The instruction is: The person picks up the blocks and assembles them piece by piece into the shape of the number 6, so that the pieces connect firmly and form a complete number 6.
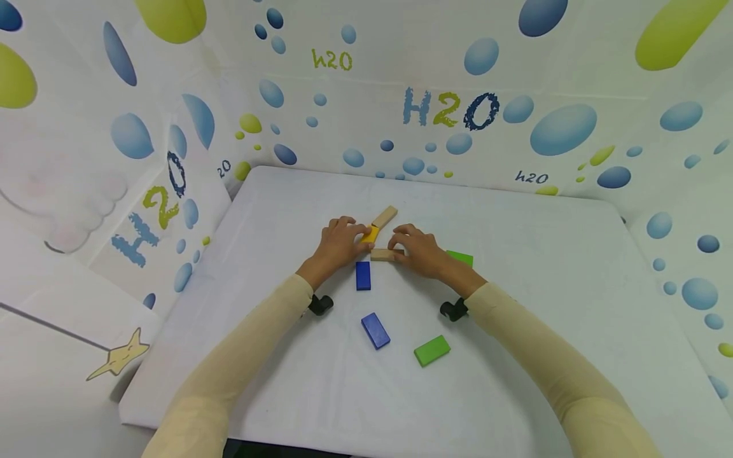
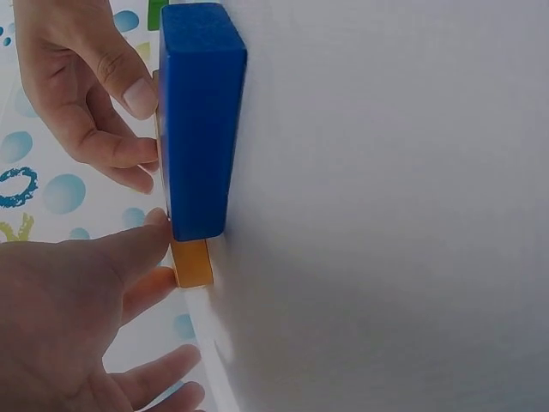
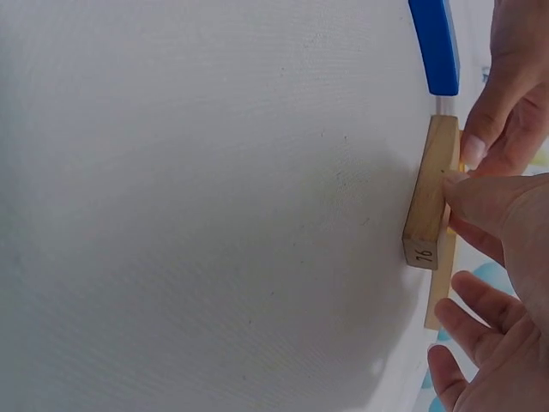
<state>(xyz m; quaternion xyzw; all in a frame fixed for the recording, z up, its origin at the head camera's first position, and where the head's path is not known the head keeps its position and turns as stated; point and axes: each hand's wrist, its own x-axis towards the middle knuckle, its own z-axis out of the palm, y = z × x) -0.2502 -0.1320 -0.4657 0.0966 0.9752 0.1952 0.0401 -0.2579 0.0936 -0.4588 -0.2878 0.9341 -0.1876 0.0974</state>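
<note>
My left hand (image 1: 340,242) pinches a yellow block (image 1: 371,235) between thumb and fingers. My right hand (image 1: 420,250) grips a plain wooden block (image 1: 385,255), its thumb on the near long side; in the right wrist view this wooden block (image 3: 431,193) has "76" on its end. Another plain wooden block (image 1: 385,216) lies slanted at the far end of the yellow one. Just below the left hand lies a blue block (image 1: 363,276), large in the left wrist view as the blue block (image 2: 202,129), partly covering the yellow block (image 2: 193,264).
Nearer to me lie a second blue block (image 1: 375,331) and a green block (image 1: 432,350). Another green block (image 1: 460,258) shows partly behind the right wrist. A white cloth covers the table (image 1: 544,254), with a printed curtain (image 1: 366,83) behind it.
</note>
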